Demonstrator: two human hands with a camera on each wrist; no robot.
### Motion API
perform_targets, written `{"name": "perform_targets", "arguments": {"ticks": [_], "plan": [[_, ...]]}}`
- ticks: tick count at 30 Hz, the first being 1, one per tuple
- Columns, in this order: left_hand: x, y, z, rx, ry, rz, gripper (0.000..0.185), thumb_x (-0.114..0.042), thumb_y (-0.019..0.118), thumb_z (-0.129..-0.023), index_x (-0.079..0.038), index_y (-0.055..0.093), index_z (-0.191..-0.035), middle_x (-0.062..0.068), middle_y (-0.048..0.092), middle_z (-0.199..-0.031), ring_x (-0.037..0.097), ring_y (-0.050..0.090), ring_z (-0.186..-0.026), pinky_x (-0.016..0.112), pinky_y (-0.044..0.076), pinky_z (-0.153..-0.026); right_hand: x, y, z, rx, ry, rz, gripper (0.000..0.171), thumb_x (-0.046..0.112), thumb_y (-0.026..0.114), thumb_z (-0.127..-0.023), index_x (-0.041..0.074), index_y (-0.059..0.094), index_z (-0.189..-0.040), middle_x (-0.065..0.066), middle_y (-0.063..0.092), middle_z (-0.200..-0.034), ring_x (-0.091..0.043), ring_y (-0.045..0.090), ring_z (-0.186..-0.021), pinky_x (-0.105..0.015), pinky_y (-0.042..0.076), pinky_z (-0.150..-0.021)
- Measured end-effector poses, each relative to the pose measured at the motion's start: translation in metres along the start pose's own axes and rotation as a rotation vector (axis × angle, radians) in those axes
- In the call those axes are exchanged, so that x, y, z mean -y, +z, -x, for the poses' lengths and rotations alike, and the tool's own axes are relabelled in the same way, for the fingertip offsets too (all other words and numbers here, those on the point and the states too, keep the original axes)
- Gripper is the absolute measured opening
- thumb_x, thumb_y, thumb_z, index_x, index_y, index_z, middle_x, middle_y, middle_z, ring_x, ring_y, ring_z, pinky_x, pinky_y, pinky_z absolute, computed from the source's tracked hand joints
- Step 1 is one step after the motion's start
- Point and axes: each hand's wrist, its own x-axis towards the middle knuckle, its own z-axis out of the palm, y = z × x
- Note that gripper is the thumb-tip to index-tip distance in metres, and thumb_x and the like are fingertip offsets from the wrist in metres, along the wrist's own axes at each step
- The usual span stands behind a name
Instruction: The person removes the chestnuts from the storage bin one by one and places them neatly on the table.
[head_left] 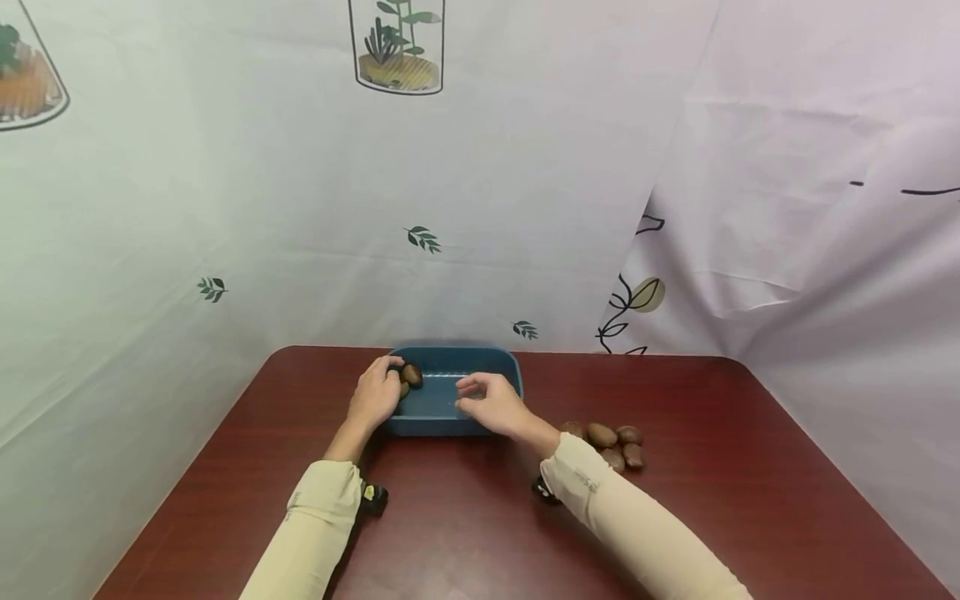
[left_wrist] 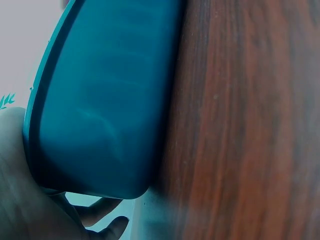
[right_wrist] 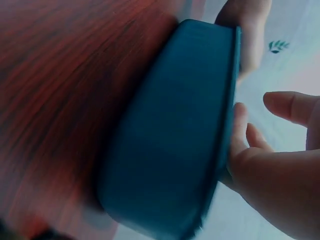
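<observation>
A blue rectangular plastic bin (head_left: 438, 427) stands at the far side of the table. My left hand (head_left: 377, 393) grips its left end, fingers wrapped around the outside in the left wrist view. A few brown oval things (head_left: 412, 375) lie inside by that hand, partly covered by it; their kind is unclear. Over the bin's right part, my right hand (head_left: 495, 404) has loosely bent fingers, thumb apart, nothing between them. The right wrist view shows the bin's outer wall (right_wrist: 170, 125) with this hand at its rim.
Several more brown oval things (head_left: 602, 435) lie in a group on the red-brown table (head_left: 450, 517), beside the right forearm. Printed cloth (head_left: 525, 208) hangs behind the table and along its sides.
</observation>
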Motion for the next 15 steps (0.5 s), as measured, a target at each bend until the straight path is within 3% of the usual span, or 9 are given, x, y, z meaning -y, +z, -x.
{"name": "perform_targets", "arguments": {"ticks": [10, 15], "plan": [[0.001, 0.000, 0.000, -0.003, -0.004, -0.008, 0.044, -0.019, 0.028, -0.102, -0.009, 0.054, -0.137, 0.011, 0.044, -0.150, 0.039, 0.045, -0.132, 0.058, 0.037, -0.100, -0.004, 0.022, -0.037, 0.051, 0.149, -0.070, 0.041, 0.009, 0.066, -0.093, -0.003, 0.057, -0.131, -0.017, 0.068, -0.109, -0.037, 0.069, -0.096, -0.035, 0.057, -0.072], [-0.001, 0.002, 0.000, -0.007, -0.012, -0.015, 0.044, -0.020, 0.029, -0.102, -0.010, 0.054, -0.137, 0.011, 0.045, -0.148, 0.038, 0.046, -0.130, 0.058, 0.038, -0.099, -0.006, 0.032, -0.051, 0.064, 0.201, -0.175, 0.046, 0.007, 0.065, -0.092, -0.005, 0.052, -0.135, -0.016, 0.071, -0.106, -0.037, 0.069, -0.099, -0.037, 0.057, -0.075]]}}
